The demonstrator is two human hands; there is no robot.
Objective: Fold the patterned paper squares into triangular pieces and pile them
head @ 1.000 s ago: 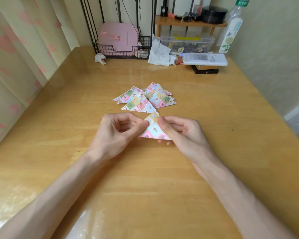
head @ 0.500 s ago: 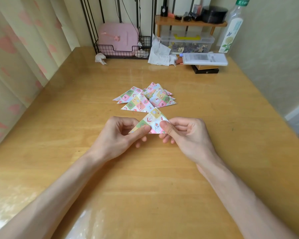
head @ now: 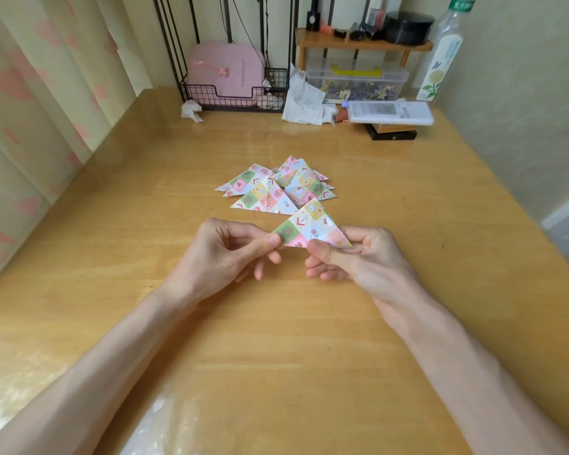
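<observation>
**Above the middle of the tabletop (head: 408, 205): one folded triangle (head: 309, 226) pinched by both hands**

Over the tabletop's middle, the folded triangle of patterned paper is held between both hands, its tip toward the far edge and its long side toward the person. The left hand (head: 224, 254) pinches the green left corner between thumb and forefinger, so its grip is clamped on the paper, with the other fingers loosely curled below. The right hand (head: 365, 257) pinches the long side near the right corner, thumb on top; its grip is clamped on the same triangle.

Just beyond, toward the far edge, lies the pile of triangles (head: 276, 188), several folded pieces overlapping in a loose fan, flat on the wood. The held triangle's tip overlaps the nearest piece in view; whether they touch cannot be told.

Along the far edge stand a wire basket (head: 230, 98) with a pink case (head: 225, 72) inside it, a crumpled tissue (head: 191, 110) at its left, a rumpled white sheet (head: 301, 100), a clear plastic box (head: 355, 82) under a small wooden shelf (head: 362, 44), and a tall bottle (head: 442, 57) at the far right corner. A flat white box (head: 388, 111) rests on a dark box (head: 393, 133). A curtain (head: 30, 126) hangs along the left edge.
</observation>
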